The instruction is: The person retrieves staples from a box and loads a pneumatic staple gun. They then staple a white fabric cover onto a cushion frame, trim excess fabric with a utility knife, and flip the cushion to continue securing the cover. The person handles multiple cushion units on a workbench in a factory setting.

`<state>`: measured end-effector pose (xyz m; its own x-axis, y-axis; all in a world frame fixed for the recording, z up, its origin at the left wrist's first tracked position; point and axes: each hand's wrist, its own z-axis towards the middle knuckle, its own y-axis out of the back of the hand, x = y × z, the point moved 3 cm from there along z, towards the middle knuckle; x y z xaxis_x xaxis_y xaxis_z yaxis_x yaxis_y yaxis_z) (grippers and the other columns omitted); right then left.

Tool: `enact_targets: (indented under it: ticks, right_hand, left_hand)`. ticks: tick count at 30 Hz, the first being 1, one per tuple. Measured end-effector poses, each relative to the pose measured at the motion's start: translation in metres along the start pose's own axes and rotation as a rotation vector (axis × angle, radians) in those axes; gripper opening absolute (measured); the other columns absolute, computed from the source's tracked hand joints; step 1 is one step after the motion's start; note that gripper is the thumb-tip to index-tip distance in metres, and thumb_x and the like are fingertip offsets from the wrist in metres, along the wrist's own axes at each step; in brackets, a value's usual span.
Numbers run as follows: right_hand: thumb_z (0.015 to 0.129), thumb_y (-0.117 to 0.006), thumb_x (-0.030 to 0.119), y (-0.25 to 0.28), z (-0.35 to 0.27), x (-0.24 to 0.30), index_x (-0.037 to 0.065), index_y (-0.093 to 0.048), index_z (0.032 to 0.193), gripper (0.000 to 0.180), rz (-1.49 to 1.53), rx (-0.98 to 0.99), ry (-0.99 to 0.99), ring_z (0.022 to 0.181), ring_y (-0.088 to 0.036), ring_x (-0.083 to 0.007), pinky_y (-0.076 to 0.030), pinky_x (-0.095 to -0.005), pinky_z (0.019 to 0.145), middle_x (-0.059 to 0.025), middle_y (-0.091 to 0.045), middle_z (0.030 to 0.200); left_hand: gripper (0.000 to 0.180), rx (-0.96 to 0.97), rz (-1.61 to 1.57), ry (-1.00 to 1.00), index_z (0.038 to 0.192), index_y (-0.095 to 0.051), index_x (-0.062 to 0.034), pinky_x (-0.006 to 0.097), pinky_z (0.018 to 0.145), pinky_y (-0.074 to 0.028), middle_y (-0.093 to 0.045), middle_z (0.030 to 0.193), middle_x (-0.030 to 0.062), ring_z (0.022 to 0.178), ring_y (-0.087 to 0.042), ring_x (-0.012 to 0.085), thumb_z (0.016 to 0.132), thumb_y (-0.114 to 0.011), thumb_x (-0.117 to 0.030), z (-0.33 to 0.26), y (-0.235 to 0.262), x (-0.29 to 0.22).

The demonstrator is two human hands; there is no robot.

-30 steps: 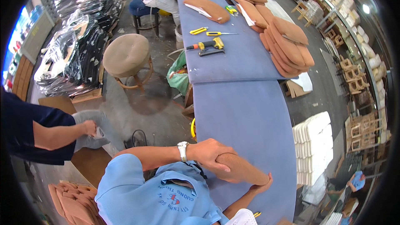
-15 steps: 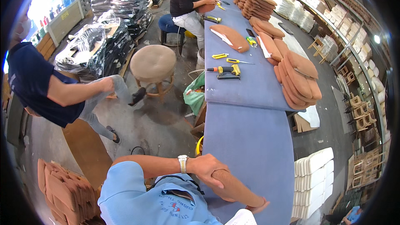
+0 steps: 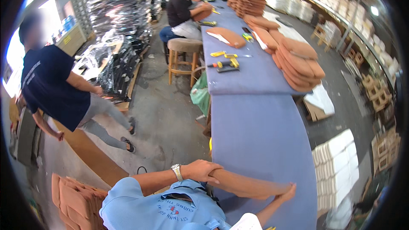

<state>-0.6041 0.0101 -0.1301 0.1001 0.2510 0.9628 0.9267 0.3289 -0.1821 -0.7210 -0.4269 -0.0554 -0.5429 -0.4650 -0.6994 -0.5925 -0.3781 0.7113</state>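
A brown padded cushion (image 3: 247, 185), seen nearly edge-on, spans the space between my two hands over the near part of the blue-covered table (image 3: 260, 132). My left hand (image 3: 198, 171), with a metal watch at the wrist, is closed over its left end. At the right end, my right hand (image 3: 287, 193) grips the edge, its fingers partly hidden. Farther up the table lie a yellow-and-black staple gun (image 3: 228, 65), a yellow screwdriver (image 3: 232, 56) and a yellow-handled tool (image 3: 217, 54). Beyond them rests another brown cushion (image 3: 226, 37) with a white edge.
Brown cushions (image 3: 298, 66) are stacked along the table's right side. White padded pieces (image 3: 336, 168) stand right of it; more brown cushions (image 3: 76, 198) are at lower left. A person in a dark shirt (image 3: 53, 85) stands left; another (image 3: 183, 8) sits beyond a round stool (image 3: 184, 47).
My right hand and the cushion's right end have risen, so the cushion lies more level. The round stool has moved away, toward the seated person. The standing person's raised foot is back on the floor.
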Motion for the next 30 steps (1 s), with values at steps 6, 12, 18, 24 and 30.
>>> enact_targets:
  ticks: [6, 12, 18, 24, 30]
  right_hand:
    - [0.101, -0.056, 0.028, 0.028, -0.003, -0.024, 0.004, -0.063, 0.081, 0.032, -0.154, 0.067, 0.249, 0.067, -0.052, -0.0157, -0.044, -0.0334, 0.061, -0.0032, -0.057, 0.077]
    - [0.101, -0.056, 0.029, 0.029, 0.005, -0.029, 0.004, -0.062, 0.080, 0.034, -0.158, 0.083, 0.107, 0.069, -0.054, -0.0155, -0.045, -0.0325, 0.062, -0.0039, -0.057, 0.076]
    - [0.102, -0.056, 0.033, 0.018, 0.000, -0.023, 0.004, -0.058, 0.078, 0.037, -0.120, 0.067, 0.082, 0.066, -0.054, -0.0154, -0.044, -0.0328, 0.059, -0.0035, -0.055, 0.073]
    - [0.103, -0.056, 0.035, 0.015, -0.003, -0.025, 0.006, -0.056, 0.077, 0.040, -0.063, 0.024, 0.042, 0.065, -0.052, -0.0145, -0.044, -0.0323, 0.058, -0.0029, -0.054, 0.073]
    - [0.106, -0.055, 0.035, 0.005, -0.007, -0.024, 0.004, -0.061, 0.082, 0.040, -0.205, 0.071, 0.104, 0.068, -0.053, -0.0142, -0.046, -0.0317, 0.061, -0.0018, -0.055, 0.077]
  left_hand:
    - [0.068, 0.242, 0.083, 0.039, 0.141, -0.053, -0.0032, 0.049, 0.086, -0.057, -0.069, 0.123, 0.0190, 0.104, -0.069, 0.0398, 0.094, -0.064, -0.051, 0.031, -0.050, -0.050]
    - [0.074, 0.181, 0.159, -0.178, 0.144, -0.044, 0.0013, 0.051, 0.082, -0.058, -0.068, 0.119, 0.0218, 0.100, -0.070, 0.0411, 0.093, -0.065, -0.049, 0.101, -0.107, -0.090]
    - [0.074, 0.351, 0.203, -0.131, 0.142, -0.044, 0.0021, 0.052, 0.081, -0.058, -0.068, 0.119, 0.0218, 0.099, -0.071, 0.0411, 0.092, -0.066, -0.048, 0.121, -0.093, -0.108]
    - [0.075, 0.287, 0.169, -0.142, 0.143, -0.043, 0.0025, 0.052, 0.081, -0.058, -0.068, 0.118, 0.0238, 0.098, -0.071, 0.0429, 0.095, -0.063, -0.051, 0.121, -0.102, -0.111]
    - [0.068, 0.341, 0.006, -0.069, 0.139, -0.046, 0.0013, 0.055, 0.086, -0.055, -0.067, 0.120, 0.0274, 0.100, -0.070, 0.0449, 0.100, -0.053, -0.054, 0.196, -0.143, -0.137]
